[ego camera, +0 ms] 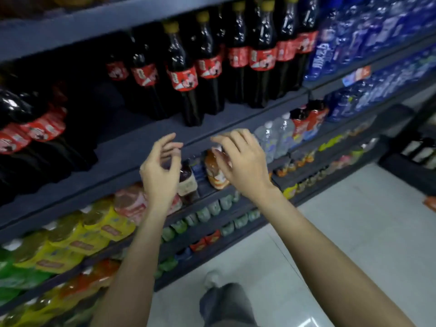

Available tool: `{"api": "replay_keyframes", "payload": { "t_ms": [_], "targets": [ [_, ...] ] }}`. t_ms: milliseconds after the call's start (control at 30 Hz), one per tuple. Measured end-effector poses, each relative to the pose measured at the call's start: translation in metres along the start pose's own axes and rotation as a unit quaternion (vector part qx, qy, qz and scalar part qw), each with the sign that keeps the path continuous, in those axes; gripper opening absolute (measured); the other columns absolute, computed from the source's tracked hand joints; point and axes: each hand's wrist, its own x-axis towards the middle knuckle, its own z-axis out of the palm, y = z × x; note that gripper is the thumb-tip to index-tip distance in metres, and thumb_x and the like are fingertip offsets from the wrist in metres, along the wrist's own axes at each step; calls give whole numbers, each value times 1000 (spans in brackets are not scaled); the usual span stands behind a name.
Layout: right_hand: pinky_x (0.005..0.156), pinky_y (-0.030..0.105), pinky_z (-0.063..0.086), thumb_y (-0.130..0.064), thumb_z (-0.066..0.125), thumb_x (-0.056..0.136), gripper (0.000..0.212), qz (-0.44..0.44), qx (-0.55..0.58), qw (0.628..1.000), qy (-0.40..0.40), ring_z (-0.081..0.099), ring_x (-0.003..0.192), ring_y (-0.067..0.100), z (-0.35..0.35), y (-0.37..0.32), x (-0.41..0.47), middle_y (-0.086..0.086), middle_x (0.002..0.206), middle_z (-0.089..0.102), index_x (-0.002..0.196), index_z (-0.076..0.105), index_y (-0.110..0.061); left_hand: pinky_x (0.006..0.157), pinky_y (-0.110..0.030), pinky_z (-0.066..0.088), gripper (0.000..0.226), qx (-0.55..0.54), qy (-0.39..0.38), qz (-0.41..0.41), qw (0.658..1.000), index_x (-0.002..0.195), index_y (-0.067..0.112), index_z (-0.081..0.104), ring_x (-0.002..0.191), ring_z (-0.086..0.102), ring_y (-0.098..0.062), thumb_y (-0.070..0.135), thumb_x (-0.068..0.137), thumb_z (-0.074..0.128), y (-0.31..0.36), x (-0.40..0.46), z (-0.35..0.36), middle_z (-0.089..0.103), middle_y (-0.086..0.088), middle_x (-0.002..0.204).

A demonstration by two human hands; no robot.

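At the shelf (207, 191) under the cola row: left hand (162, 171) loosely curled, holding nothing, just in front of the brown bottle (187, 182). Right hand (240, 161) arched over the orange bottle (215, 172) top; grip unclear, blurred. Risk: bottles stand close, so a sideways pull may topple the brown one.

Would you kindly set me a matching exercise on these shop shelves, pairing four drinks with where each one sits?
Things:
1. orange bottle
2. red-labelled cola bottles
3. blue water packs
4. yellow-labelled bottles

Places:
A. far right of the upper shelves
B. right at the right hand
C. lower shelf, left side
D. on the shelf above the left hand

Pairs: 1-B, 2-D, 3-A, 4-C.
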Motion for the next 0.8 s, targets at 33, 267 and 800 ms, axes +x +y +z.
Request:
{"api": "replay_keyframes", "payload": {
  "t_ms": [33,267,800],
  "targets": [
    [78,37,46,-13,60,90,16,10,1,1000,14,55,91,29,-19,10,-21,10,93,63,104,65,-7,81,-24,51,22,-26,33,41,998,115,16,58,87,65,-9,10,96,51,9,-26,14,67,3,92],
    [83,37,45,-16,59,90,25,206,-43,972,-101,54,98,30,-155,100,-201,12,107,61,114,60,-8,82,-26,50,18,-49,-113,-16,992,108,20,58,90,62,-11,18,92,52,57,-177,156,65,5,94],
    [79,29,44,-24,66,86,41,876,-12,472,-92,59,100,26,-535,352,-516,10,116,64,125,53,-15,90,-27,45,29,177,-768,-126,602,119,16,63,110,59,-25,22,90,57,214,-410,613,62,-5,124]
  ]
}}
